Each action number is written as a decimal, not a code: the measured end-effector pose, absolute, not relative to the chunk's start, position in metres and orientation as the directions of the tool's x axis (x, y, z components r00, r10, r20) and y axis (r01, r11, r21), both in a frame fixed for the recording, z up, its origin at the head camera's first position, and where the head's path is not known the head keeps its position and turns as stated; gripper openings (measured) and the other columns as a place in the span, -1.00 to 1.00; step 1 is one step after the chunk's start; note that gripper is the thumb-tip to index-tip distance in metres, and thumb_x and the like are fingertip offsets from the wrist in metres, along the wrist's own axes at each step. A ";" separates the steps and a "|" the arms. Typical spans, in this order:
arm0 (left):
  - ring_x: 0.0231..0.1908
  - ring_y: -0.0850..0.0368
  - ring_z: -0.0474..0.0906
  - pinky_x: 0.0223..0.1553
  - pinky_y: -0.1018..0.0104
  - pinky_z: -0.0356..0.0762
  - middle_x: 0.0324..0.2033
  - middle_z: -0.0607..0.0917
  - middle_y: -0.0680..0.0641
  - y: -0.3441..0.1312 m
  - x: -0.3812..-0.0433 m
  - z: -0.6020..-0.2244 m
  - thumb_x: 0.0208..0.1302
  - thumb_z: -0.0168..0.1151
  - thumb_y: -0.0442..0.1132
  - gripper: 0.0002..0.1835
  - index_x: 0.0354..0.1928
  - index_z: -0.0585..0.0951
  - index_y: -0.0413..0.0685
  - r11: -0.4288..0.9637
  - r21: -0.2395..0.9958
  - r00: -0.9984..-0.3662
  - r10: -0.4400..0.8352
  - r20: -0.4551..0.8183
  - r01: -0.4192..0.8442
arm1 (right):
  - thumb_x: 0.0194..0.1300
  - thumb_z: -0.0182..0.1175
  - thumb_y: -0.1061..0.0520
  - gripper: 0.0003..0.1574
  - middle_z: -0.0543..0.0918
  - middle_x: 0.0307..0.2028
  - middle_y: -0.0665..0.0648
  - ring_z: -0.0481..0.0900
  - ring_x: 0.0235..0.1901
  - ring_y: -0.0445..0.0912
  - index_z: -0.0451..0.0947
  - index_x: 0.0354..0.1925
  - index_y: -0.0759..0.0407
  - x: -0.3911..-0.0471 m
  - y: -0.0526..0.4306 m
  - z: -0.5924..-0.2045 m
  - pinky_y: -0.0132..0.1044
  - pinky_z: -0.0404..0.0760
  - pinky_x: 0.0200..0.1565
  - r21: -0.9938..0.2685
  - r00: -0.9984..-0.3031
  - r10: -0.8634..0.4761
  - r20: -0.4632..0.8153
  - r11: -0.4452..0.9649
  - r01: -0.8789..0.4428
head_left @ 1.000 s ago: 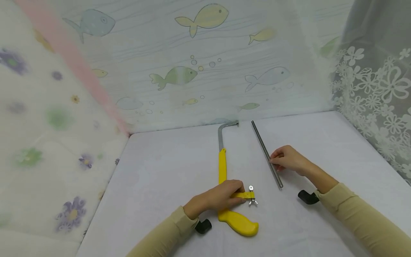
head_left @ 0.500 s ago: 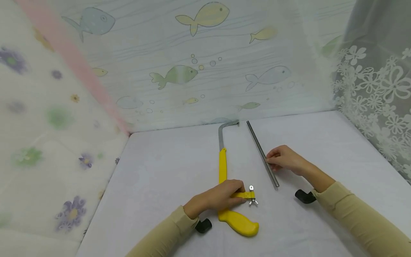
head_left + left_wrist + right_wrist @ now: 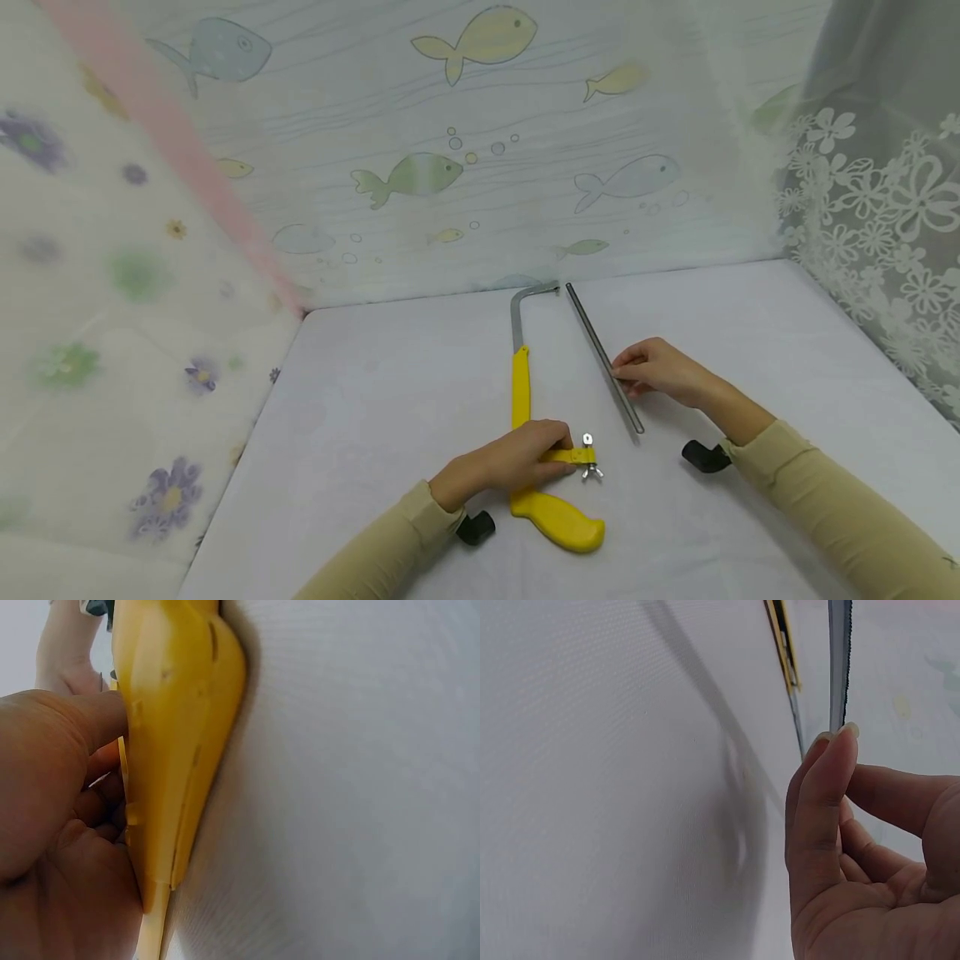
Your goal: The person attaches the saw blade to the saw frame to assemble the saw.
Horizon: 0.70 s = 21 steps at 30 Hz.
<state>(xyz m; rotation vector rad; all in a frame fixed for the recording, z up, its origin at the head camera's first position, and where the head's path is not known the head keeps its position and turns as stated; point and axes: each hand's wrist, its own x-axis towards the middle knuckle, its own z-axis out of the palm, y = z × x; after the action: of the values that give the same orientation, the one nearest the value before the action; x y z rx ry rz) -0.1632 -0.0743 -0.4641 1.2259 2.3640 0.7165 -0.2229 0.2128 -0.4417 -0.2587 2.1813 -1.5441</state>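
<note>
While our left hand [image 3: 525, 454] grips the yellow saw [image 3: 521, 392], our right hand [image 3: 662, 372] pinches a blade [image 3: 600, 350] at the left's one o'clock, seemingly above the table [image 3: 390, 392].

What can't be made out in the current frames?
Head: part of the saw, covered by the left hand; fine edge detail on the blade, too small.
Left wrist: both ends of the saw, cut off by the top and bottom edges.
Right wrist: the blade's upper end, cut off by the top edge; its gripped part, hidden by the right hand.
</note>
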 end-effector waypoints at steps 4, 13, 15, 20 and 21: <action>-0.28 0.33 0.41 -0.19 0.55 0.43 -0.26 0.56 0.16 -0.074 -0.163 -0.466 0.48 0.26 -0.13 -0.85 -0.10 0.55 -0.02 0.493 0.595 -0.550 0.829 -0.100 0.635 | 0.49 0.16 0.25 -0.59 0.62 -0.27 0.19 0.61 -0.33 -0.11 0.47 0.10 0.61 -0.224 0.211 -0.441 -0.30 0.68 -0.23 -0.934 -0.874 -0.411 -0.258 0.336 0.118; -0.27 0.33 0.42 -0.18 0.55 0.43 -0.26 0.56 0.17 -0.074 -0.164 -0.466 0.48 0.26 -0.11 -0.85 -0.09 0.55 -0.01 0.502 0.600 -0.555 0.824 -0.113 0.623 | 0.52 0.14 0.23 -0.57 0.60 -0.28 0.15 0.58 -0.31 -0.13 0.44 0.13 0.62 -0.226 0.206 -0.442 -0.32 0.67 -0.21 -0.941 -0.861 -0.424 -0.280 0.300 0.158; -0.27 0.33 0.42 -0.18 0.55 0.43 -0.26 0.56 0.17 -0.074 -0.164 -0.467 0.48 0.26 -0.11 -0.85 -0.09 0.55 0.00 0.502 0.599 -0.555 0.824 -0.112 0.624 | 0.52 0.14 0.23 -0.57 0.60 -0.29 0.14 0.58 -0.31 -0.13 0.44 0.13 0.61 -0.227 0.206 -0.443 -0.33 0.67 -0.21 -0.941 -0.859 -0.424 -0.286 0.296 0.167; -0.27 0.33 0.42 -0.18 0.55 0.43 -0.26 0.55 0.18 -0.074 -0.164 -0.467 0.48 0.26 -0.11 -0.84 -0.08 0.55 0.01 0.502 0.597 -0.556 0.824 -0.110 0.625 | 0.53 0.13 0.23 -0.57 0.60 -0.30 0.14 0.57 -0.32 -0.14 0.44 0.13 0.61 -0.230 0.206 -0.445 -0.33 0.67 -0.21 -0.942 -0.853 -0.432 -0.293 0.283 0.180; -0.27 0.33 0.42 -0.18 0.55 0.43 -0.26 0.55 0.18 -0.074 -0.164 -0.467 0.48 0.26 -0.11 -0.85 -0.08 0.55 0.01 0.503 0.598 -0.558 0.823 -0.110 0.624 | 0.53 0.13 0.23 -0.57 0.60 -0.30 0.13 0.57 -0.32 -0.14 0.44 0.13 0.61 -0.230 0.206 -0.445 -0.33 0.67 -0.21 -0.942 -0.851 -0.434 -0.295 0.279 0.184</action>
<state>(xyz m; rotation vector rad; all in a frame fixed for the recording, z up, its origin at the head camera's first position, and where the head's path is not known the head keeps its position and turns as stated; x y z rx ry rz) -0.1636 -0.0741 -0.4666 1.2001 2.3686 0.7151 -0.2303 0.2057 -0.4453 -0.2242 2.0490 -1.6108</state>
